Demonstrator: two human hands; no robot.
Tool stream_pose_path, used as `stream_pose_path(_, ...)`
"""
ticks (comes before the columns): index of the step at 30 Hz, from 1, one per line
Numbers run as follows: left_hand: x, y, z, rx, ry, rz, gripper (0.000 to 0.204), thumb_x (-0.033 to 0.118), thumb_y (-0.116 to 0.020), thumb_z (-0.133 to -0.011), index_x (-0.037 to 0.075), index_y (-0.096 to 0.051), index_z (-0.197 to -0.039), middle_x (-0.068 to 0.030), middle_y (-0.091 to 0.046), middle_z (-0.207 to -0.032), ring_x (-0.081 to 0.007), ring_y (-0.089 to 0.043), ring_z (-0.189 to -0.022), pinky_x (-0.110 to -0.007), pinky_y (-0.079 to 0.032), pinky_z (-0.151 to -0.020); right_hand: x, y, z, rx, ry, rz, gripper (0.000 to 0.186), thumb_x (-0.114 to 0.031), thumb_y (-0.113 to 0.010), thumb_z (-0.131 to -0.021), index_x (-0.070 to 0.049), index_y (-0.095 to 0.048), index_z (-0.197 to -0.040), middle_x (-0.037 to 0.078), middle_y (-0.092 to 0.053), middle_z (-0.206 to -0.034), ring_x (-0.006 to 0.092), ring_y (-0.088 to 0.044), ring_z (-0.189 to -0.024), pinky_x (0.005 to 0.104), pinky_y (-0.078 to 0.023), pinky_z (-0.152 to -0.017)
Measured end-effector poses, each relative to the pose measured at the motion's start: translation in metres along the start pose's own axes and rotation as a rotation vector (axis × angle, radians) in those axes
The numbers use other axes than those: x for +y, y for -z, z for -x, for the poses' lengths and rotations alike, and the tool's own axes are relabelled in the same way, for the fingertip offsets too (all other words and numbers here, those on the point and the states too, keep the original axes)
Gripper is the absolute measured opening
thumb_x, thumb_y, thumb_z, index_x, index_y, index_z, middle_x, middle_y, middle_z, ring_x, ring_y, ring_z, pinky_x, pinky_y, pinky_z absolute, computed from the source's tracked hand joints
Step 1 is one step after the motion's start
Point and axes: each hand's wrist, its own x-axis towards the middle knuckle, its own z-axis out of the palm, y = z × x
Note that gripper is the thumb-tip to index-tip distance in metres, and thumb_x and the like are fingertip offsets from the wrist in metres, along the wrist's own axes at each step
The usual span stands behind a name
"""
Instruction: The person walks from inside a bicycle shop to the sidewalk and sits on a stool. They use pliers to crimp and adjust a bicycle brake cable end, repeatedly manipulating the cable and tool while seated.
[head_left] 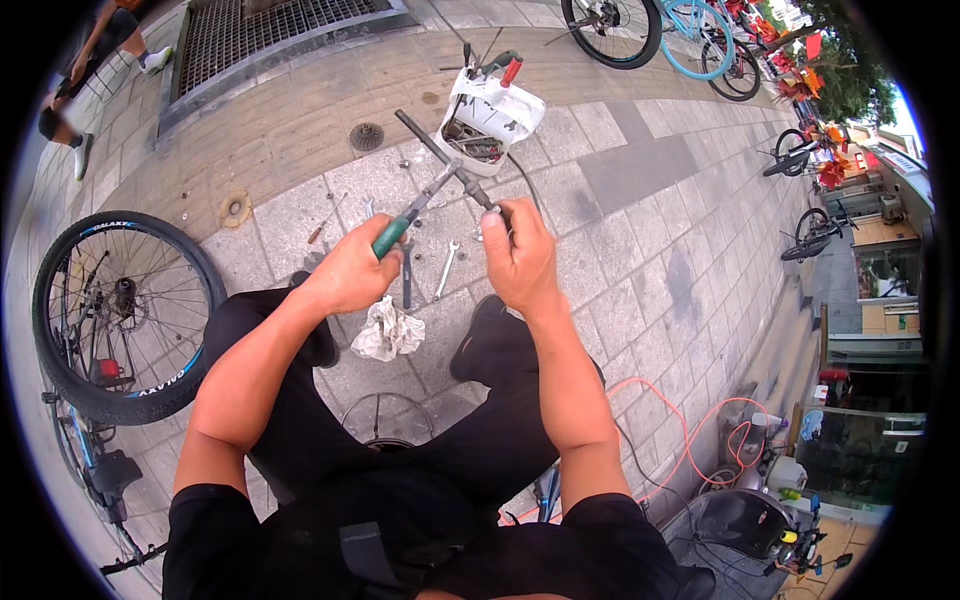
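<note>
My left hand [357,264] is closed round the green handle of a tool [392,234] with a grey metal shaft; its exact kind is unclear. The far end of that tool meets a dark, rod-like metal part [428,140]. My right hand [521,254] grips the near end of the part, fingers wrapped round it. Both are held up in front of me over the paving. Below them lie a silver wrench [448,268], a dark flat tool [407,278] and a crumpled whitish rag [388,331]. A small screwdriver [328,219] lies further left.
A cut-open white container [530,108] of tools and small parts stands just beyond my hands. A cassette [366,136] and a round tan part [235,209] lie ahead. A bicycle wheel [170,262] is at left, an orange hose [665,388] at right. A person [120,30] is far left.
</note>
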Motion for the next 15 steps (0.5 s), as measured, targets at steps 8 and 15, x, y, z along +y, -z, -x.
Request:
stream_pose_path(8,-0.007,0.0,-0.001,0.01,-0.001,0.022,0.026,0.015,-0.064,-0.093,0.002,-0.061,-0.116,-0.0177,-0.066,-0.096,-0.0304,-0.065,-0.093,-0.042,-0.051,-0.086,-0.017,0.004,-0.006,-0.116,-0.694,-0.641,0.033,-0.037,-0.065,-0.098,-0.005,-0.069,-0.092,0.006,-0.063,-0.072,0.0226,-0.059,-0.057,0.0338,-0.046,-0.053)
stream_pose_path(15,0.001,0.0,0.001,0.007,0.017,-0.004,0.026,0.014,-0.064,-0.094,0.002,-0.061,-0.116,-0.0183,-0.066,-0.096,-0.0305,-0.065,-0.093,-0.042,-0.051,-0.086,-0.007,0.003,-0.005,0.037,0.07,0.041,0.028,-0.026,-0.07,-0.095,-0.001,-0.062,-0.105,0.012,-0.065,-0.088,0.0237,-0.065,-0.07,0.0371,-0.053,-0.06)
